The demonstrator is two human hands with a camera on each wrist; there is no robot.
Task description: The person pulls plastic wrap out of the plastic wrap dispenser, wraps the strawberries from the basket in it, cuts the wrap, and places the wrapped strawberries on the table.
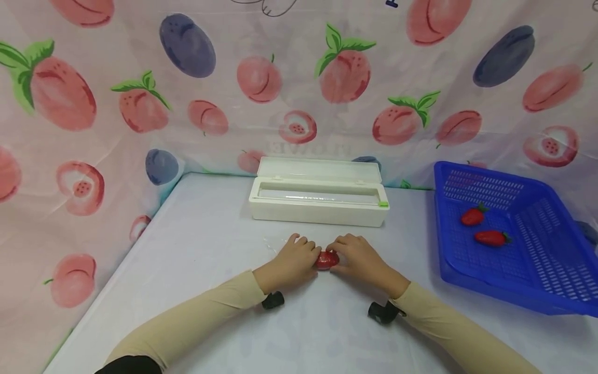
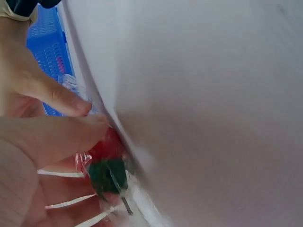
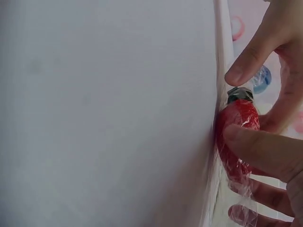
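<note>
Tan sleeves (image 1: 201,317) come in from the bottom corners of the frame, over a white tabletop (image 1: 303,337) with a fruit-print cloth (image 1: 289,47) hanging behind it across the top. Both hands meet around the middle of the picture on a red strawberry (image 1: 326,259) wrapped in clear film (image 1: 272,245). Left hand (image 1: 289,262) has it pinched at the green end, thumb on one side, fingers curled behind; right hand (image 1: 362,262) grips the red body the same way, and some film trails over its fingers. Hands cover a fair bit of the fruit from above. Just past them, upper center, sits a long white box (image 1: 317,213), lid up, green tab (image 1: 383,204) at its right end. Far right there's a blue basket (image 1: 467,283) with two unwrapped-looking strawberries (image 1: 492,238) in it. Black wrist gadgets (image 1: 383,312) hang under both cuffs.
</note>
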